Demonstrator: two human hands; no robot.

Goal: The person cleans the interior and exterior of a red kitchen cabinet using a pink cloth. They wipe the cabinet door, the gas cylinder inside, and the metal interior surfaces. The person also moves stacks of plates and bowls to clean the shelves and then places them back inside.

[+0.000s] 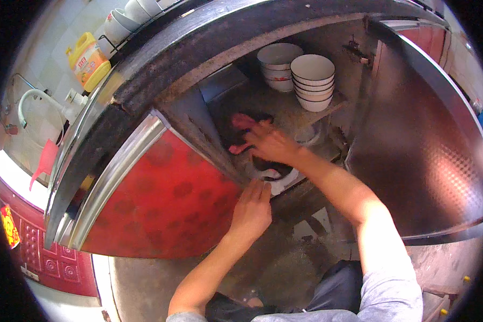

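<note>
My right hand [271, 143] reaches into a low open cabinet, its fingers curled over a blurred pink-red item [243, 120] that looks like cloth. A loose end of that item hangs out to the left of the fingers. Below the wrist, a white rounded object [279, 186] with a dark inside sits at the cabinet's front edge. My left hand [254, 207] is beside it, fingertips together at its left side; whether they grip it is hidden. Behind the right hand, a stack of white bowls with dark rims [313, 84] stands on the cabinet shelf [273, 106], near larger white bowls [279, 66].
A red patterned cabinet door [165, 201] stands open at left, and a dark door [418, 153] at right. The dark counter edge [225, 36] curves overhead. On the counter are a yellow detergent bottle [89, 62], a faucet [44, 96] and white bowls [122, 24].
</note>
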